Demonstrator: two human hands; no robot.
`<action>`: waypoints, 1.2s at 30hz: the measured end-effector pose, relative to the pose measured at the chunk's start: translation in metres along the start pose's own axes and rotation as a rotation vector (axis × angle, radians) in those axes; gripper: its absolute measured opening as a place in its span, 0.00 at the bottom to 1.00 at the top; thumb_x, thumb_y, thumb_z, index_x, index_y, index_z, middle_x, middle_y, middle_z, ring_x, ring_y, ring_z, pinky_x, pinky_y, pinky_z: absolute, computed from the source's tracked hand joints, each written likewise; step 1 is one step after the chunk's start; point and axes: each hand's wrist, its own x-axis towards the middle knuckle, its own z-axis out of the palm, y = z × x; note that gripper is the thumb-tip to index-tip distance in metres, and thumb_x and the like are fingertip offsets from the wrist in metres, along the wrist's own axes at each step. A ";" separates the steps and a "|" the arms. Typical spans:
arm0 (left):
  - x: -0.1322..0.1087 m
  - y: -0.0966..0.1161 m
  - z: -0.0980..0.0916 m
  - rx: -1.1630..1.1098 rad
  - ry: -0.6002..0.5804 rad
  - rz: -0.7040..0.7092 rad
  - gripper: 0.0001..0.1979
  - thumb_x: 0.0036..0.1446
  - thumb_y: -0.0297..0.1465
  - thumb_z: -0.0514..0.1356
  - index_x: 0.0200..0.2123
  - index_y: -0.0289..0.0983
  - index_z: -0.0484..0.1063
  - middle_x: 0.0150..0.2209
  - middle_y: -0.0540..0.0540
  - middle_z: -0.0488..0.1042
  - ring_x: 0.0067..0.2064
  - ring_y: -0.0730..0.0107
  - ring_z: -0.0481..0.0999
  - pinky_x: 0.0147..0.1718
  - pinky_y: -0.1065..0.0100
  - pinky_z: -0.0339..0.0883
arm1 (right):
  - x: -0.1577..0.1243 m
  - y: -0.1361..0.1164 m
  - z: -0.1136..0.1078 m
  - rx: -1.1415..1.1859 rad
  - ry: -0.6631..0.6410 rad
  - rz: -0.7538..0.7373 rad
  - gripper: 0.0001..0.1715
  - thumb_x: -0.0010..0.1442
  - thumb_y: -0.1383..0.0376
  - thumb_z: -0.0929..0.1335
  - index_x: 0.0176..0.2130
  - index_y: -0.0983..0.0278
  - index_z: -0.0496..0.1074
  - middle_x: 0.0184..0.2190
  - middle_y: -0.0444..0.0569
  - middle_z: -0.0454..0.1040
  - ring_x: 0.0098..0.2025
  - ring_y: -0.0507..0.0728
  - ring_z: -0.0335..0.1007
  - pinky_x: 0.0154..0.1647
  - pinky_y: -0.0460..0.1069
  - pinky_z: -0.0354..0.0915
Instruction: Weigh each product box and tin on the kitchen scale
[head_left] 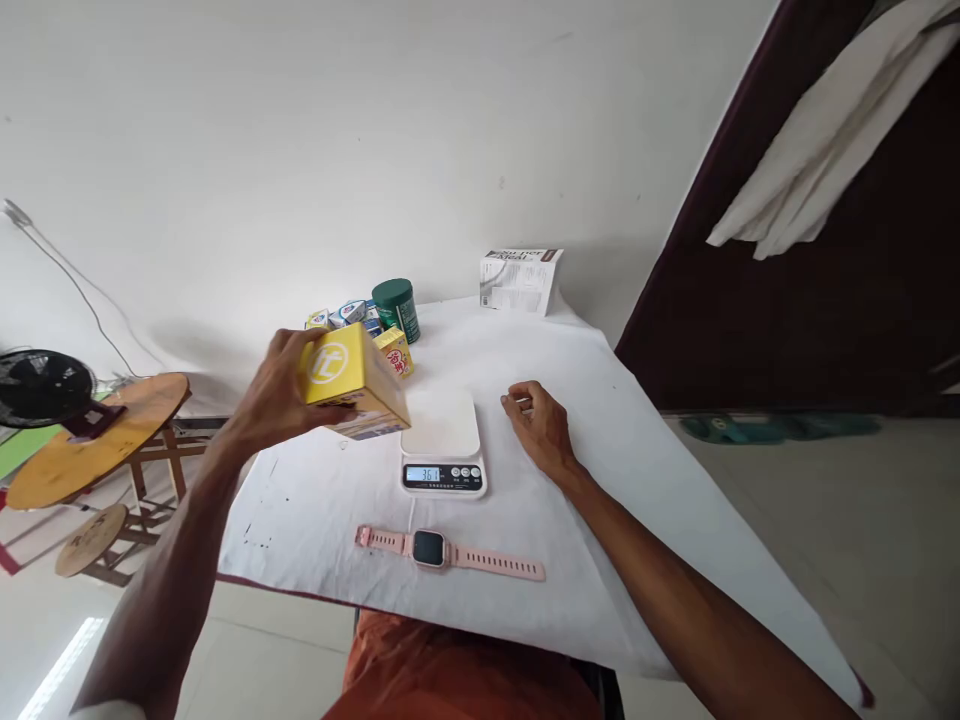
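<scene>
- The left hand [277,392] is gripping a big yellow box [332,366], fingers along the upper edge and thumb along the lower one.
- The box is tilting just left of the kitchen scale [444,425], overlapping its plate's edge in view; whether they are touching, I cannot tell.
- The right hand [541,425] is resting near the tablecloth [592,500], right of the scale, its fingers curling loosely and gripping nothing that shows.
- The scale's display [424,475] is reading what looks like 361, any decimal point being too small to make out.
- A pink watch [429,547] is lying in front of the scale, its strap spreading out flat.
- Beyond the scale, to its left, a small yellow box [397,352] and a green tub [397,308] are standing.
- One-handed gripping at one end could be letting the big box twist or slip, perhaps knocking the scale.
- A low swing toward the far left of the scale could be toppling the small box.
</scene>
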 end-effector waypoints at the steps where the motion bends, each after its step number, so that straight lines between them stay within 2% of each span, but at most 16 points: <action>1: 0.006 0.010 0.009 -0.041 -0.025 0.026 0.49 0.39 0.46 0.77 0.63 0.44 0.63 0.57 0.42 0.65 0.57 0.49 0.71 0.58 0.46 0.70 | -0.001 -0.001 0.000 -0.002 -0.017 -0.001 0.15 0.62 0.52 0.65 0.39 0.60 0.68 0.38 0.51 0.78 0.32 0.57 0.74 0.37 0.53 0.70; 3: 0.018 0.026 0.030 -0.097 -0.079 0.078 0.49 0.39 0.45 0.77 0.64 0.44 0.63 0.57 0.42 0.65 0.58 0.48 0.71 0.58 0.45 0.70 | -0.002 -0.002 0.001 -0.008 -0.054 -0.015 0.16 0.63 0.51 0.65 0.38 0.60 0.68 0.37 0.50 0.77 0.30 0.56 0.73 0.36 0.53 0.70; 6: 0.035 0.039 0.057 -0.106 -0.165 0.140 0.50 0.38 0.43 0.78 0.64 0.42 0.63 0.55 0.40 0.65 0.59 0.45 0.68 0.59 0.42 0.68 | -0.002 -0.002 0.002 -0.009 -0.083 -0.030 0.16 0.63 0.50 0.65 0.37 0.60 0.68 0.35 0.49 0.76 0.28 0.55 0.71 0.34 0.52 0.69; 10: 0.052 0.042 0.076 -0.087 -0.231 0.157 0.49 0.39 0.44 0.78 0.63 0.40 0.64 0.53 0.39 0.65 0.58 0.43 0.68 0.59 0.39 0.67 | -0.002 -0.004 0.003 -0.009 -0.094 -0.005 0.14 0.63 0.52 0.64 0.37 0.60 0.68 0.34 0.48 0.76 0.28 0.55 0.71 0.35 0.52 0.68; 17: 0.063 0.036 0.076 -0.130 -0.304 0.163 0.48 0.41 0.48 0.77 0.64 0.42 0.65 0.55 0.38 0.66 0.61 0.39 0.68 0.62 0.36 0.65 | -0.003 -0.007 0.001 0.001 -0.109 0.020 0.14 0.61 0.52 0.65 0.36 0.60 0.68 0.34 0.48 0.76 0.29 0.55 0.72 0.36 0.52 0.68; 21: 0.055 0.023 0.067 -0.242 -0.300 0.121 0.53 0.46 0.50 0.74 0.71 0.46 0.57 0.63 0.37 0.62 0.65 0.39 0.66 0.64 0.37 0.64 | 0.003 -0.015 -0.009 0.077 -0.156 0.158 0.15 0.60 0.51 0.65 0.36 0.60 0.69 0.30 0.46 0.75 0.27 0.55 0.73 0.29 0.50 0.67; 24: 0.046 0.006 0.066 -0.345 -0.253 0.093 0.53 0.49 0.51 0.73 0.73 0.49 0.53 0.67 0.37 0.60 0.67 0.39 0.64 0.63 0.38 0.66 | 0.007 -0.027 -0.019 0.099 -0.206 0.231 0.16 0.59 0.51 0.67 0.38 0.61 0.70 0.29 0.46 0.75 0.25 0.55 0.72 0.25 0.49 0.66; 29: 0.030 -0.012 0.085 -0.503 -0.189 0.067 0.56 0.49 0.49 0.74 0.74 0.50 0.49 0.69 0.38 0.59 0.69 0.42 0.63 0.64 0.39 0.66 | -0.009 -0.036 -0.025 0.191 -0.201 0.244 0.18 0.60 0.49 0.69 0.39 0.61 0.71 0.28 0.44 0.75 0.25 0.54 0.71 0.26 0.49 0.67; 33: 0.024 -0.010 0.103 -0.597 -0.181 0.074 0.59 0.49 0.46 0.75 0.75 0.50 0.44 0.71 0.37 0.57 0.70 0.44 0.61 0.66 0.41 0.63 | -0.030 -0.032 -0.021 0.189 -0.218 0.266 0.20 0.62 0.47 0.67 0.39 0.61 0.71 0.25 0.43 0.74 0.23 0.53 0.67 0.25 0.48 0.64; 36: 0.026 -0.005 0.107 -0.649 -0.198 0.048 0.61 0.48 0.44 0.76 0.76 0.49 0.42 0.72 0.35 0.57 0.69 0.43 0.63 0.65 0.41 0.65 | -0.039 -0.027 -0.021 0.143 -0.221 0.241 0.21 0.63 0.45 0.66 0.39 0.61 0.70 0.25 0.43 0.73 0.23 0.53 0.66 0.23 0.48 0.61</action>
